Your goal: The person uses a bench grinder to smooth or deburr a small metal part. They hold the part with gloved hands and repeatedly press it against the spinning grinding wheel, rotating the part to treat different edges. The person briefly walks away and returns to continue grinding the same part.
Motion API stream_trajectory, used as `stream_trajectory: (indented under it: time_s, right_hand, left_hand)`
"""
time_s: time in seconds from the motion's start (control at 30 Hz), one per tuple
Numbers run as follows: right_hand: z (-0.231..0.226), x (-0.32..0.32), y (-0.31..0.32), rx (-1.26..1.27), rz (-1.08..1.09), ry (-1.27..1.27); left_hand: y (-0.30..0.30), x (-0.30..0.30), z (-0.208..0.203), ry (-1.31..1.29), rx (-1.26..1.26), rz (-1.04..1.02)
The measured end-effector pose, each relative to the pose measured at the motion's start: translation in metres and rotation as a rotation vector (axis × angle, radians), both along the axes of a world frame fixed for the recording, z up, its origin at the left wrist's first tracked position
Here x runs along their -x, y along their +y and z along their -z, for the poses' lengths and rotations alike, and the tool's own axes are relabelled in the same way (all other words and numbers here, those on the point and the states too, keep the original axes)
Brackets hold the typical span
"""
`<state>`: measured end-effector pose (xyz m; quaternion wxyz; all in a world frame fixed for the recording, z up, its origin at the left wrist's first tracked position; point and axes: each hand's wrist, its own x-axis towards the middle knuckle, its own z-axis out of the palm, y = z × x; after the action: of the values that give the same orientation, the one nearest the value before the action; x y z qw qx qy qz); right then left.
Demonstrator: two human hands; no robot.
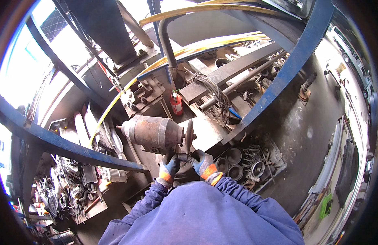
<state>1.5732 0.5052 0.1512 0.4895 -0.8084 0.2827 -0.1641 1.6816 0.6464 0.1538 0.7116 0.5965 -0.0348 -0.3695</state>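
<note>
A rusty bench grinder (150, 131) with a cylindrical motor stands in front of me. Its grinding wheel (189, 136) is seen nearly edge-on at the motor's right end. Just below the wheel, a small dark cylindrical metal piece (183, 157) spans the gap between my two gloved hands. My left hand (169, 165) is closed on the piece's left end, close under the motor. The fingers of my right hand (204, 163) close on its right end, beside the wheel's lower edge. Whether the piece touches the wheel, I cannot tell.
Blue metal frame bars (274, 87) cross on both sides. Behind the grinder are a red bottle (176, 104), coiled cable (213, 96) and a long steel beam (231, 73). A tray (278, 167) of metal rings lies right; scrap parts (68, 188) are heaped left. A yellow hose (107, 112) curves past.
</note>
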Motion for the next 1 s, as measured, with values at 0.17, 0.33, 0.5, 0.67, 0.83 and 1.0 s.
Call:
stream_trajectory:
  time_s: [0.17,0.33,0.5,0.67,0.83,1.0]
  right_hand:
    - [-0.004,0.002,0.0,-0.019,0.016,-0.023]
    - [-0.023,-0.002,-0.002,-0.049,-0.003,-0.059]
    - [-0.028,-0.003,-0.006,-0.018,-0.026,-0.065]
    - [-0.025,-0.005,-0.005,-0.01,-0.017,-0.105]
    - [-0.029,-0.004,-0.005,-0.009,-0.043,-0.052]
    - [-0.026,0.0,-0.004,0.025,-0.04,-0.044]
  left_hand:
    - [0.0,0.004,-0.001,0.003,-0.024,0.024]
    - [0.01,-0.003,0.023,0.167,0.077,0.046]
    - [0.005,0.005,0.006,0.041,-0.006,0.022]
    - [0.002,0.005,-0.004,-0.059,-0.045,-0.016]
    - [0.005,0.007,-0.005,-0.057,-0.031,-0.014]
    - [0.005,0.011,-0.007,-0.072,0.0,-0.008]
